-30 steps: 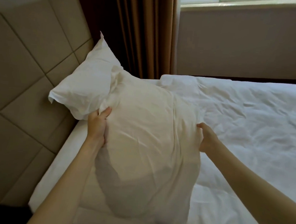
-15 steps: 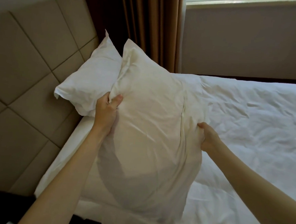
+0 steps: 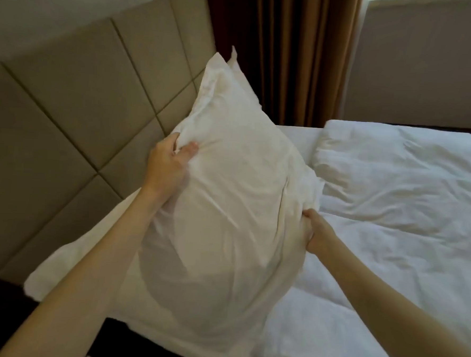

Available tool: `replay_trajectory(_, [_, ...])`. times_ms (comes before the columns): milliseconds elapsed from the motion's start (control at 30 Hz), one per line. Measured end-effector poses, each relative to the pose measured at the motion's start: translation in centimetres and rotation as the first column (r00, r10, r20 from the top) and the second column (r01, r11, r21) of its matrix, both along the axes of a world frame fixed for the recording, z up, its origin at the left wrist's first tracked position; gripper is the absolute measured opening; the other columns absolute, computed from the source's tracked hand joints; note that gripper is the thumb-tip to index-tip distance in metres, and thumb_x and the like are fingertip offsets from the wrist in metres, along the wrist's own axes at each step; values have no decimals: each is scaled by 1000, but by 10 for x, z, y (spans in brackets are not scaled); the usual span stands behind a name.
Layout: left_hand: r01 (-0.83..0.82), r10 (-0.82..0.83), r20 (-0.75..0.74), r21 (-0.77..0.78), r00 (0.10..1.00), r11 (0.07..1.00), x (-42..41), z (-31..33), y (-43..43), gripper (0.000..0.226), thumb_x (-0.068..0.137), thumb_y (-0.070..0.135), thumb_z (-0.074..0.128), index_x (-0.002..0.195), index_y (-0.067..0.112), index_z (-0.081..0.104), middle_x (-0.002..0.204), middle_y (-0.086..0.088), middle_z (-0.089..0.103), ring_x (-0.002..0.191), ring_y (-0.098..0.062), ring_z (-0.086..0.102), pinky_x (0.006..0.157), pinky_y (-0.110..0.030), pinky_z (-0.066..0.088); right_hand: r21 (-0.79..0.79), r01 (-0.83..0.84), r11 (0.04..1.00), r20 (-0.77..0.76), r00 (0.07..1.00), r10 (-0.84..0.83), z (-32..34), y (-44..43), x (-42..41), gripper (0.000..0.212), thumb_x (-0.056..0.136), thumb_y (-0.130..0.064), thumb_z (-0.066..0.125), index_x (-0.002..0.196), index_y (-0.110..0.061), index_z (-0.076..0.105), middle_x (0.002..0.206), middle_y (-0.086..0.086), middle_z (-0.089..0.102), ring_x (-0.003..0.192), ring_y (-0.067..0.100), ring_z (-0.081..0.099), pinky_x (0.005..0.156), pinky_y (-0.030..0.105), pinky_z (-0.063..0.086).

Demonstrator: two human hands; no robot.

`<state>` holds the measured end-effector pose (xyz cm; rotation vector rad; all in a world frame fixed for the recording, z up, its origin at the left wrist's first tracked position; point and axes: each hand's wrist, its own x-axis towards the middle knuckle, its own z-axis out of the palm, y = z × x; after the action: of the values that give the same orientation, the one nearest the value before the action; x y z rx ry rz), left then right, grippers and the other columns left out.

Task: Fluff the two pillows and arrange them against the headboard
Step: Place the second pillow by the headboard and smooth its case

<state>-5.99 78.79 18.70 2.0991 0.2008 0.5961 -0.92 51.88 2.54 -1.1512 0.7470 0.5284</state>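
Observation:
I hold a white pillow point(image 3: 227, 205) upright in the air over the head end of the bed. My left hand point(image 3: 167, 168) pinches its left edge. My right hand point(image 3: 316, 233) grips its right edge lower down. Behind it, only the top corner of a second white pillow point(image 3: 242, 78) shows; the rest is hidden by the held one. The beige padded headboard point(image 3: 81, 108) stands to the left, close to the held pillow's left side.
A rumpled white duvet point(image 3: 399, 194) covers the bed to the right. The white sheet point(image 3: 66, 264) runs along the headboard below my left arm. Brown curtains point(image 3: 292, 49) hang behind the bed corner, beside a grey wall point(image 3: 428, 66).
The held pillow has risen and swung left toward the headboard, now covering most of the second pillow. My left hand moved up with it. The view turned left.

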Motion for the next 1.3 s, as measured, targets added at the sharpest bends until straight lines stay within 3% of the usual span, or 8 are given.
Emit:
replay_trajectory(167, [-32,37,-36,132,999,991,3,6,83,26,85,33,59,71,12,52,65,13,55,54,0,45,51,-18,36,76,-69,995,39,997,66,-21,98,12,49,89,-25,57,134,-9,50,137,10,54,125,31,50,107,46,40])
replay_trajectory(367, [-199,242,-242,189,940,962,20,-30,196,32,88,41,54,91,10,60,90,-8,67,84,-29,62,75,-41,49,-17,-280,960,91,956,280,-46,202,26,55,93,-17,52,144,-5,35,148,13,41,132,32,42,104,39,37])
replay_trajectory(500, [-223,385,-439,377,812,899,26,-83,242,34,93,25,52,123,8,54,123,-17,52,103,-35,56,91,-41,47,-124,-509,852,68,852,519,-69,235,19,61,94,-15,51,148,-11,25,153,12,33,139,32,32,111,42,28])
replay_trajectory(633, [-120,471,-590,534,655,837,-10,-138,263,50,91,40,52,130,9,42,130,-17,46,115,-36,49,92,-48,43,-176,-629,757,-17,771,636,-83,249,9,38,95,-18,50,131,-5,47,136,18,49,121,32,48,102,42,38])
replay_trajectory(833, [-100,657,-519,739,547,666,-80,-187,239,71,81,56,59,127,5,43,114,-14,53,100,-33,55,75,-49,46,-272,-677,684,-75,723,686,-101,248,2,16,94,-14,50,105,-4,56,100,14,57,91,27,54,81,36,44])
replay_trajectory(967, [-226,670,-582,653,461,723,-94,-194,238,65,81,64,52,100,2,48,99,-22,63,87,-39,61,68,-43,42,-298,-663,687,-90,736,671,-107,241,0,9,92,-13,50,89,-8,56,94,13,59,81,25,56,73,34,46])
replay_trajectory(1133, [-282,537,-510,494,672,823,-79,-154,257,45,92,53,43,79,10,50,94,-24,64,91,-42,57,68,-39,37,-346,-608,714,-39,770,637,-102,243,6,14,91,-14,49,103,-9,54,100,14,57,79,23,55,69,33,46])
replay_trajectory(1300, [-262,473,-441,458,763,850,-87,-105,275,49,89,56,45,75,11,57,79,-17,65,81,-39,55,72,-42,48,-354,-562,748,25,793,608,-88,266,16,48,92,-17,51,138,-15,41,126,14,52,115,32,53,80,35,44])
